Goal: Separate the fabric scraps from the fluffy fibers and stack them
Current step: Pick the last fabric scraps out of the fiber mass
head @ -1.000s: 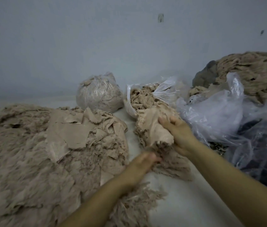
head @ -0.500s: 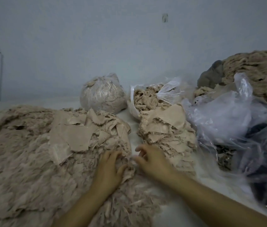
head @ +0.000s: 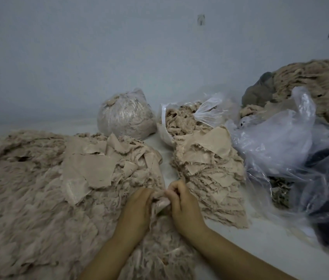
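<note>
Both hands (head: 159, 207) pinch one fabric scrap (head: 160, 201).

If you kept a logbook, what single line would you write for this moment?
step: pulling scrap from fibers | left hand: grips scrap | right hand: pinches scrap | stack: right of hands

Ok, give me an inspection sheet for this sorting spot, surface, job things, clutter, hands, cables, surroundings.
Surface: pale white tabletop, bare strip between the piles.
Job's things: broad beige mound of fluffy fibers with fabric scraps at left; neat stack of beige fabric scraps at right.
Clutter: tied clear bag of fibers; open clear bag of fibers; crumpled clear plastic sheeting; a tan fiber heap behind.
Hands: left hand and right hand both pinch one beige scrap.
Cables: nothing seen.
Surroundings: plain grey-white wall.
</note>
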`<state>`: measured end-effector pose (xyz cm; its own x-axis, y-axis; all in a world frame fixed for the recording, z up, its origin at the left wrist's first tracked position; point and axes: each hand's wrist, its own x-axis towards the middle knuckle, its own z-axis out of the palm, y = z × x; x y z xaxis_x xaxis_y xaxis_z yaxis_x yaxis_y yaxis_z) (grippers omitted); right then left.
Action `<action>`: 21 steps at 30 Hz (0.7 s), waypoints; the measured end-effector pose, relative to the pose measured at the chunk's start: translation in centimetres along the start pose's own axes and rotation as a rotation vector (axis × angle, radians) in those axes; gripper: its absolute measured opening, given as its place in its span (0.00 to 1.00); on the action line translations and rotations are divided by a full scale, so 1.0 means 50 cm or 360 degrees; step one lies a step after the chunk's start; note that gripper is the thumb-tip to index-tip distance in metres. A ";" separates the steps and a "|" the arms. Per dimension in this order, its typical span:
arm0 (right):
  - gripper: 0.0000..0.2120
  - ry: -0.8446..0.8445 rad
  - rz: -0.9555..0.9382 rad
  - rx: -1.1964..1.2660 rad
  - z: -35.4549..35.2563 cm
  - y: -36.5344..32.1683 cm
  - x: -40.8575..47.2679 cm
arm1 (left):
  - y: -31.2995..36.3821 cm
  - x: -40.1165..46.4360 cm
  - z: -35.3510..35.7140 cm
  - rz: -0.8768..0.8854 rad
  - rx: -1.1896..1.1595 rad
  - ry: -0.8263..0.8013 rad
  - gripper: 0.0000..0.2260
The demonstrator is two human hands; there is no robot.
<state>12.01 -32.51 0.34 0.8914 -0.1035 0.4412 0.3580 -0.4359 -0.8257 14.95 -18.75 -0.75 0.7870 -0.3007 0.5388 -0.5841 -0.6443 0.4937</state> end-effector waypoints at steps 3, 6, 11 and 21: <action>0.08 -0.0149 0.0263 0.0201 0.011 -0.005 -0.005 | 0.005 -0.004 -0.011 -0.0022 -0.0090 0.0013 0.10; 0.09 -0.0267 0.0280 0.0125 0.016 0.002 -0.006 | 0.002 -0.008 -0.014 -0.0041 -0.0144 -0.0007 0.10; 0.10 -0.0090 0.0263 0.0429 -0.005 -0.004 0.009 | -0.015 0.015 -0.013 -0.0460 -0.0059 0.0168 0.09; 0.20 -0.0220 0.0651 0.1128 -0.030 -0.013 0.021 | -0.023 0.019 -0.018 -0.0854 -0.0450 0.0173 0.13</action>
<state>12.30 -33.69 1.87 0.9988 -0.0003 0.0488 0.0469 0.2835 -0.9578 16.19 -17.65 -0.18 0.9698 0.0970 0.2240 -0.1538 -0.4699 0.8692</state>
